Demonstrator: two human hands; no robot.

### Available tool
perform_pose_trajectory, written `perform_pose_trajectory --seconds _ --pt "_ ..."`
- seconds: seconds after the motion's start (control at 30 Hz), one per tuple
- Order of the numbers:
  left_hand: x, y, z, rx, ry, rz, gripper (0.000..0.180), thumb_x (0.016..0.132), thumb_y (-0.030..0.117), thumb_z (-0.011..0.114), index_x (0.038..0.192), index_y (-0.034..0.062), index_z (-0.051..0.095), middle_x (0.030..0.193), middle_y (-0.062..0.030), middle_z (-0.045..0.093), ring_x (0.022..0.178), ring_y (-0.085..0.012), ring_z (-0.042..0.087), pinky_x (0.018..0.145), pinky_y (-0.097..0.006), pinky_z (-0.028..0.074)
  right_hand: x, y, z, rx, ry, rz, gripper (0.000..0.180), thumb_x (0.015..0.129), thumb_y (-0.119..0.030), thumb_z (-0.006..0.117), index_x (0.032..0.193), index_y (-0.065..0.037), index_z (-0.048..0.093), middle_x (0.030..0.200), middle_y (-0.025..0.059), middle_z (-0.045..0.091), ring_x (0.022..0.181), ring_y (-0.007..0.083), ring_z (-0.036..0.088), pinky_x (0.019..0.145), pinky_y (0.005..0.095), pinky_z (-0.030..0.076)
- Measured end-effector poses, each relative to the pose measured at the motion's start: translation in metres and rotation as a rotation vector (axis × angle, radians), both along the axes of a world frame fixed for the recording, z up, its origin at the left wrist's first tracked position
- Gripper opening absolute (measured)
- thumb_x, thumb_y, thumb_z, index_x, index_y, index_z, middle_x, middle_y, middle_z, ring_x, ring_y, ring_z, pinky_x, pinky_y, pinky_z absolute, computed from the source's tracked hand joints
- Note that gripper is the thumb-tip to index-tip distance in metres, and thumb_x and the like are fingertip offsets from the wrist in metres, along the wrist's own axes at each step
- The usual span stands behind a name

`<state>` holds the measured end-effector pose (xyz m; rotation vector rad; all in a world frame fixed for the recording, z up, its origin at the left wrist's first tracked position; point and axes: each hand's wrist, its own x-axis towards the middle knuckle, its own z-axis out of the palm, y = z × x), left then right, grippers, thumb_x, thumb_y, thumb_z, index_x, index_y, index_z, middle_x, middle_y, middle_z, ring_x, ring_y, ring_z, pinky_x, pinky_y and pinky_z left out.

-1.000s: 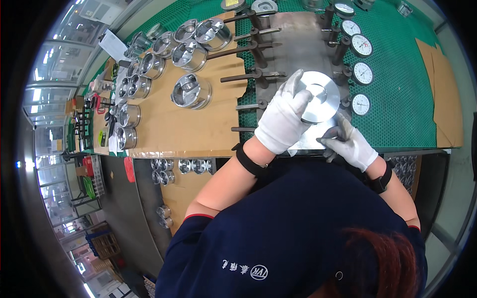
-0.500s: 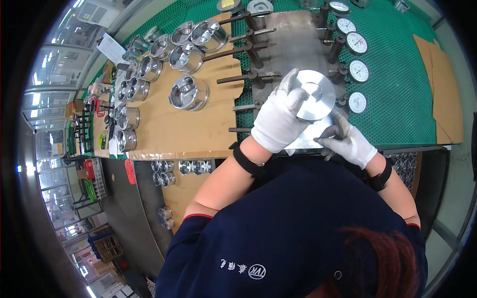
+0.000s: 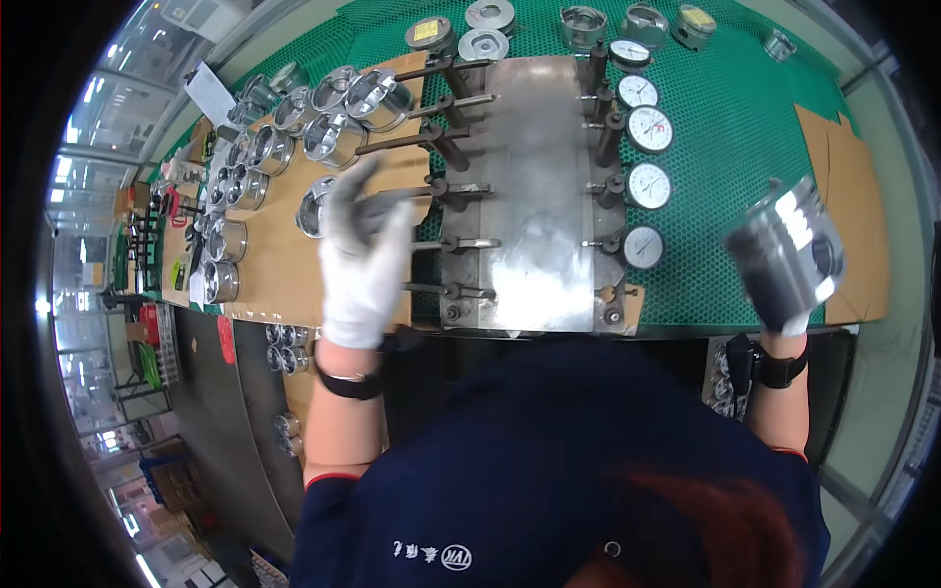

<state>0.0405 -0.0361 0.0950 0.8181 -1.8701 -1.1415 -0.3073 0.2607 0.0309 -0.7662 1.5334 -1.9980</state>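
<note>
In a white glove, my left hand (image 3: 365, 269) is raised over the cardboard, thumb and fingers apart, holding nothing. Just beyond it, partly hidden by the glove, a shiny metal piston (image 3: 310, 208) stands on the cardboard. At the far right, my right hand (image 3: 794, 324) grips another piston (image 3: 784, 250), tilted and slightly blurred. That piston covers most of the hand; only a bit of white glove shows. Between my hands lies the steel plate (image 3: 537, 196), bordered by metal posts with rods. Several round dial gauges, one of them a white-faced dial gauge (image 3: 643, 247), line its right side.
Several pistons (image 3: 333, 137) crowd the cardboard sheet (image 3: 279, 279) at left. More stand along the back, including a piston with a yellow label (image 3: 696, 24). A green mat (image 3: 706, 294) covers the bench. Folded cardboard (image 3: 858, 216) lies at the right edge.
The piston, held over the steel plate before, is now in my right hand, far to the right. My left hand has let go and moved left over the cardboard. The view has shifted slightly.
</note>
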Motion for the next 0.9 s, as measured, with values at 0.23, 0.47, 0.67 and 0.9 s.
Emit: perform_pose_trajectory --seconds 0.23,0.47,0.67,0.9 --pt "0.109 -0.089 -0.095 -0.700 -0.804 0.437 0.061 0.086 0.015 0.071 0.140 -0.0015 0.047 0.132 -0.0274 0.058 0.116 -0.0454 0.059 0.100 -0.048 0.049 -0.091 -0.087 -0.044 0.578 -0.176 -0.281 0.037 0.097 -0.036 0.057 0.110 -0.002 0.063 0.082 0.0083 0.066 0.049 0.0168 0.056 0.040 0.0296 0.042" --pt "0.102 -0.112 -0.090 -0.365 -1.165 0.426 0.040 0.084 0.019 0.073 0.118 0.0023 0.062 0.109 -0.0213 0.069 0.109 -0.0416 0.062 0.094 -0.050 0.051 -0.162 -0.206 -0.139 0.784 -0.357 -0.129 0.029 0.101 -0.034 0.047 0.100 -0.012 0.065 0.068 0.0075 0.066 0.050 0.0168 0.060 0.043 0.0295 0.045" --pt "0.079 -0.129 -0.089 -0.580 -1.289 0.280 0.037 0.081 0.032 0.075 0.108 0.0069 0.068 0.098 -0.0160 0.072 0.095 -0.0379 0.068 0.087 -0.047 0.054 -0.174 -0.206 -0.143 0.557 -0.446 0.014 0.049 0.097 -0.051 0.059 0.119 -0.007 0.059 0.088 0.0111 0.067 0.072 0.0222 0.067 0.067 0.0349 0.057" --pt "0.056 -0.123 -0.078 -0.360 -1.213 0.411 0.039 0.087 0.046 0.067 0.099 0.0089 0.067 0.092 -0.0185 0.072 0.087 -0.0410 0.068 0.087 -0.050 0.052 -0.116 -0.086 -0.071 0.472 -0.044 0.031 0.050 0.100 -0.031 0.057 0.140 -0.001 0.052 0.103 0.0123 0.066 0.084 0.0209 0.067 0.078 0.0326 0.057"
